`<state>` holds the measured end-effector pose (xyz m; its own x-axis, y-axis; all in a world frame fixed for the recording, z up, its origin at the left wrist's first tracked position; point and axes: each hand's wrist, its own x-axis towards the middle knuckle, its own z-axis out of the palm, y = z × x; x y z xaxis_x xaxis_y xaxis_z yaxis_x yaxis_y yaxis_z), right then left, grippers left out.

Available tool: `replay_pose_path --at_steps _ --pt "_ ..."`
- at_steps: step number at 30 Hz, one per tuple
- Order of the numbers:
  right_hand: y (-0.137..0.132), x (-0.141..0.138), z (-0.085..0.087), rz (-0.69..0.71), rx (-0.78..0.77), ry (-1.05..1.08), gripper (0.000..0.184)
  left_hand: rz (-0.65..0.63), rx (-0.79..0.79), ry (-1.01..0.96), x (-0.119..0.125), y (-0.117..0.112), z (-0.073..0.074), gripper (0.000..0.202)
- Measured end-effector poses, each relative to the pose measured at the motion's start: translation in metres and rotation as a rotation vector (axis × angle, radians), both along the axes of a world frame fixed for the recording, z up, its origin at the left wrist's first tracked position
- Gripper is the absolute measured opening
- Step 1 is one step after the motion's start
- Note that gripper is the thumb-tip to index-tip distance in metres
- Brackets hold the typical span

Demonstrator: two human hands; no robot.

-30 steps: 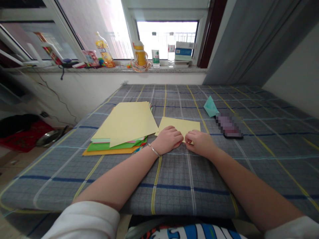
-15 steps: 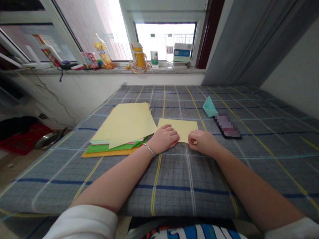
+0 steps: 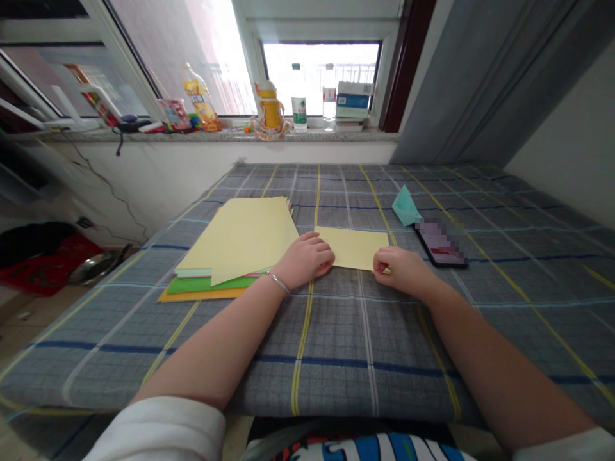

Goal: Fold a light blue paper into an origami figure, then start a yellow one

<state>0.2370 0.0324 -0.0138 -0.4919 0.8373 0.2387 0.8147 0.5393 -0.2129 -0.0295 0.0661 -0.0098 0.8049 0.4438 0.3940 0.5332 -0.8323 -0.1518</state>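
A folded pale yellow sheet of paper [image 3: 356, 247] lies flat on the plaid cloth between my two hands. My left hand [image 3: 308, 259], a silver bangle at its wrist, is closed over the sheet's left end with the fingers bent together; its fingertips are partly hidden. My right hand [image 3: 400, 269] pinches the near right corner, where a bit of yellow shows under the curled fingers. Left of my left hand is a stack of coloured paper [image 3: 243, 234], yellow on top with green and orange edges showing below.
A folded turquoise paper piece [image 3: 405, 208] stands at the right, touching or close to a black phone [image 3: 441, 243]. Bottles, a yellow cup [image 3: 270, 112] and boxes [image 3: 353, 101] line the windowsill [image 3: 317, 137]. A grey curtain [image 3: 461, 83] hangs at the back right.
My hands have moved slightly apart, the left one leftward and the right one rightward. The yellow sheet has shifted a little to the right, and more of it shows between them.
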Motion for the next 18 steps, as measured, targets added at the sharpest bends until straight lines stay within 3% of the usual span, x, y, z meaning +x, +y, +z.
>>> replay_pose_path --at_steps 10,18 --pt "0.003 0.003 -0.004 -0.005 -0.059 0.043 0.008 0.064 -0.218 -0.006 -0.031 0.013 0.011 0.013" --pt "0.004 0.006 -0.005 -0.003 -0.108 0.064 0.007 0.131 -0.335 -0.038 -0.042 0.015 0.009 0.012"
